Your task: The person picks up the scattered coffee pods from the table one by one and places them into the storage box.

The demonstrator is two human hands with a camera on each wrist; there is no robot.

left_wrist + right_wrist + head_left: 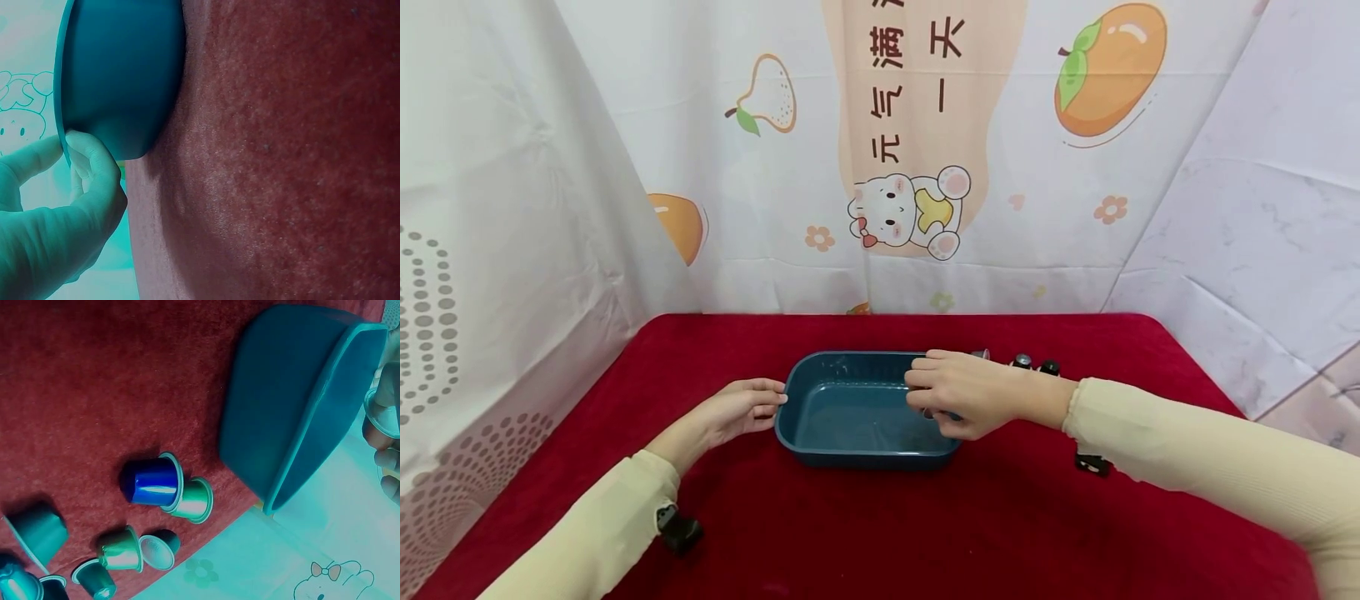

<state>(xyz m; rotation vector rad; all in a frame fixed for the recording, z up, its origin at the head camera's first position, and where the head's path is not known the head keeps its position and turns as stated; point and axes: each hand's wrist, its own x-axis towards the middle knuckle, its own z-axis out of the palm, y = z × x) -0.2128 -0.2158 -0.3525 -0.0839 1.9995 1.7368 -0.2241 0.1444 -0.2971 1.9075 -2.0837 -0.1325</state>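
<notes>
A dark blue rectangular tub (868,459) sits on the red cloth, its bare inner floor showing in the head view. My left hand (741,410) pinches the tub's left rim, thumb on one side and fingers on the other, as the left wrist view shows. Over the tub's right end is my right hand (966,393), fingers curled down. A coffee capsule (382,417) with a pale rim is held in those fingers at the edge of the right wrist view; the hand hides much of it.
Several coffee capsules lie on the cloth right of the tub, among them a shiny blue one (150,481) touching a green one (195,501). A teal capsule (39,534) lies farther off. Behind the table (850,533) hangs a printed white curtain (760,208).
</notes>
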